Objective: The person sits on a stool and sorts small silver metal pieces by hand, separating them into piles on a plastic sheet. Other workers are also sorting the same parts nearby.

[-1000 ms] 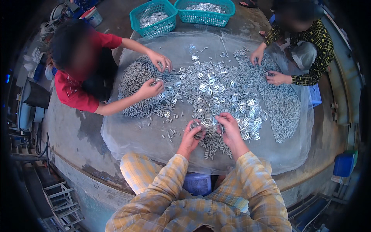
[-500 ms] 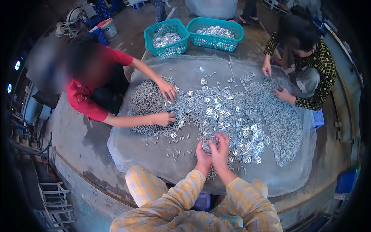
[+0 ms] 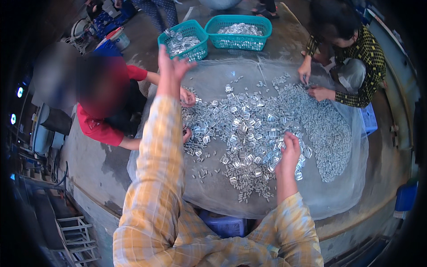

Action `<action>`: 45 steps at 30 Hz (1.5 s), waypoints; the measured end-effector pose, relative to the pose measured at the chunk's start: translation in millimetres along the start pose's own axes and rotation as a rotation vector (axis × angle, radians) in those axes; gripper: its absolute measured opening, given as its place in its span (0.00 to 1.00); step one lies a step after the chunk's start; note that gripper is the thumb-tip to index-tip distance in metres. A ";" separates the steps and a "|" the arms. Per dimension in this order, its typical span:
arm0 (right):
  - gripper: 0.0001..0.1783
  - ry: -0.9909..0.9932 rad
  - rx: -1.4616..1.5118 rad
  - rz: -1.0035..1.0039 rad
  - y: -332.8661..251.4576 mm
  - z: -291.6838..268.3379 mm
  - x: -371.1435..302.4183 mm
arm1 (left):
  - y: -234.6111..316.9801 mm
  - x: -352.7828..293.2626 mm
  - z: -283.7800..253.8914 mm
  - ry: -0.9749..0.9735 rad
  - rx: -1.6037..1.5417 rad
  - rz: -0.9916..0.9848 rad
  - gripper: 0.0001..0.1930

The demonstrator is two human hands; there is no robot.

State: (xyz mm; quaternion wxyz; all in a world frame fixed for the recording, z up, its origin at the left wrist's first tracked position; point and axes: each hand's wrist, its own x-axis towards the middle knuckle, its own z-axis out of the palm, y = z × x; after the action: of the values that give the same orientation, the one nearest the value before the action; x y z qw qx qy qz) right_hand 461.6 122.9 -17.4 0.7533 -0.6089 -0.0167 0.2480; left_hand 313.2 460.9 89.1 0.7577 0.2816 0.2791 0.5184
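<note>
My left hand (image 3: 173, 67) reaches far out toward the left green basket (image 3: 205, 50), its fingers spread and nothing in them. Shiny metal buckle-like pieces (image 3: 183, 43) lie in that basket, and a few appear at its far left rim. Low over the right part of the pile is my right hand (image 3: 289, 152), fingers curled together; whatever it may hold is hidden. Below and beside it lie flat, shiny slotted pieces (image 3: 250, 158) mixed with small grey oblong pieces (image 3: 329, 147), all spread on a translucent sheet (image 3: 209, 182).
A second green basket (image 3: 238, 46) with shiny pieces stands beside the first. A person in a red shirt (image 3: 100, 127) works at the left, partly behind my left arm. Another in a yellow-and-black checked top (image 3: 371, 66) handles pieces at the right. A purple stool (image 3: 224, 224) is below me.
My hands were together over the near pile, holding pieces. The left has swung far forward to the basket and opened; the right has shifted right and up.
</note>
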 end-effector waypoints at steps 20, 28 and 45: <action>0.11 0.000 0.037 0.076 -8.0 -10.3 14.2 | -239.6 -363.1 -189.5 -1.499 1.813 -0.876 0.30; 0.13 0.110 0.141 0.111 -26.9 -20.2 32.3 | -250.0 -371.5 -192.7 -1.521 1.591 -0.823 0.30; 0.19 0.234 0.278 -0.045 -73.4 -73.3 33.7 | -334.2 -224.2 -47.5 -1.354 1.902 0.357 0.38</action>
State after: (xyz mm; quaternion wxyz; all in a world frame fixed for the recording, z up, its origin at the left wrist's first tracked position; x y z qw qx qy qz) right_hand 541.1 59.6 22.3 0.8324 -0.5230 0.0920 0.1586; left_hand 420.6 154.5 -153.5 0.1538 0.9853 0.0509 -0.0543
